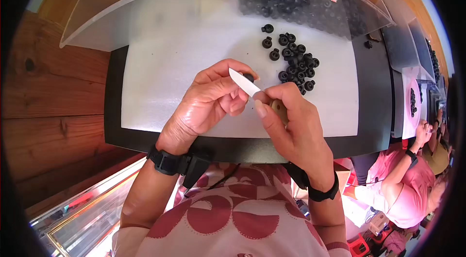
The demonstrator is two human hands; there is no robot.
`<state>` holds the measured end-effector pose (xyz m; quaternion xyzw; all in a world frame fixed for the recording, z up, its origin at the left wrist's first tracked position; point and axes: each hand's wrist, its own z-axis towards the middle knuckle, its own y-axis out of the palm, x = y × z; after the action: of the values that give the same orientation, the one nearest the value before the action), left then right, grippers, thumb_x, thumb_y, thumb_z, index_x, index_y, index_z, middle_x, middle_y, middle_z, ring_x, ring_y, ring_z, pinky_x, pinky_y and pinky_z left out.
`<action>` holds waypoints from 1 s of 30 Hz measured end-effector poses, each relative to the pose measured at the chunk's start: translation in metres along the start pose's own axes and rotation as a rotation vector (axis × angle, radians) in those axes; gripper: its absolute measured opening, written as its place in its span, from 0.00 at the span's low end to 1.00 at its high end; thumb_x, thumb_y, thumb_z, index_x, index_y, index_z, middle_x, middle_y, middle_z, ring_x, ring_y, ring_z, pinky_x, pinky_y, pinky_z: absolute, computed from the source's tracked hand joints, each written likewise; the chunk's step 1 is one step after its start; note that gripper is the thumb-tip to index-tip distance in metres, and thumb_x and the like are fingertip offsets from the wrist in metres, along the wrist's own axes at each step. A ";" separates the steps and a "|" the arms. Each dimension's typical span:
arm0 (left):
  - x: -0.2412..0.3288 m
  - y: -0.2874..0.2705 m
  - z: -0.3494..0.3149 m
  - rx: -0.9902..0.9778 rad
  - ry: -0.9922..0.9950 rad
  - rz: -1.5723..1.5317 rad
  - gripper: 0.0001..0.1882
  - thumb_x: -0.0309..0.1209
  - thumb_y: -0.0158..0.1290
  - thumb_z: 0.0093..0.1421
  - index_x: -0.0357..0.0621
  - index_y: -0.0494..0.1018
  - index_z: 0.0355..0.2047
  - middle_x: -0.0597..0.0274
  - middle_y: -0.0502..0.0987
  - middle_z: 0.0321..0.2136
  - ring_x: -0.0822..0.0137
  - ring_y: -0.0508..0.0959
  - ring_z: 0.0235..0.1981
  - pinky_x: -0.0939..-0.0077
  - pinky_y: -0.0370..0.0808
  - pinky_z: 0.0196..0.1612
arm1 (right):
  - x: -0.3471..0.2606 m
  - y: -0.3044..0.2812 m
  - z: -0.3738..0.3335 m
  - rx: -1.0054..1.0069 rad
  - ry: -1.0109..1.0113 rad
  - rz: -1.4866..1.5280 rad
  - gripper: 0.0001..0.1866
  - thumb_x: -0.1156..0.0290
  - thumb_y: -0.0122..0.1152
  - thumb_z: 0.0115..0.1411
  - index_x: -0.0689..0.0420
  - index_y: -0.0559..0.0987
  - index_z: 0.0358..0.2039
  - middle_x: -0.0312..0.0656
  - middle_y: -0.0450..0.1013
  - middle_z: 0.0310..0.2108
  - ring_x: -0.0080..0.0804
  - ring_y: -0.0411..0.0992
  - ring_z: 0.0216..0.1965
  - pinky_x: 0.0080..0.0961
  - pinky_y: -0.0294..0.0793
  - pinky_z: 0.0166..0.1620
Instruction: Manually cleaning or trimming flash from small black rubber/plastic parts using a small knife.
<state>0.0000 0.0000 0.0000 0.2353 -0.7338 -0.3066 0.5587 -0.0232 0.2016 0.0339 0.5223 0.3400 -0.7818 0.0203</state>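
My left hand (211, 93) is closed, pinching a small round black piece (248, 77) between thumb and fingertips. In my right hand (298, 123) is a small knife (242, 83) with a pale pointed blade and a brown handle, most of which is hidden by the fingers. The blade slants up to the left and lies against or just in front of the black piece; which of the two I cannot tell. To the right of my hands, a loose heap of round black pieces (296, 62), each with a small knob, lies on the white sheet (160, 87).
A clear bin (310, 2) full of black pieces stands at the far side. Another clear bin (131, 19) is at the far left. The dark table edge (233, 146) runs in front of me. At right, a person (405, 184) works beside a pink tray (411, 116).
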 end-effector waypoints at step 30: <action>-0.003 -0.005 0.002 -0.048 0.041 -0.023 0.13 0.32 0.54 0.69 0.38 0.71 0.50 0.65 0.76 0.33 0.78 0.72 0.30 0.86 0.67 0.31 | -0.001 -0.010 0.010 0.064 0.075 0.095 0.08 0.73 0.59 0.67 0.61 0.70 0.40 0.44 0.72 0.24 0.32 0.70 0.21 0.27 0.68 0.26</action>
<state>-0.0014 -0.0013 -0.0062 0.2366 -0.7118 -0.3255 0.5757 -0.0345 0.2033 0.0417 0.5673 0.2899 -0.7703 0.0279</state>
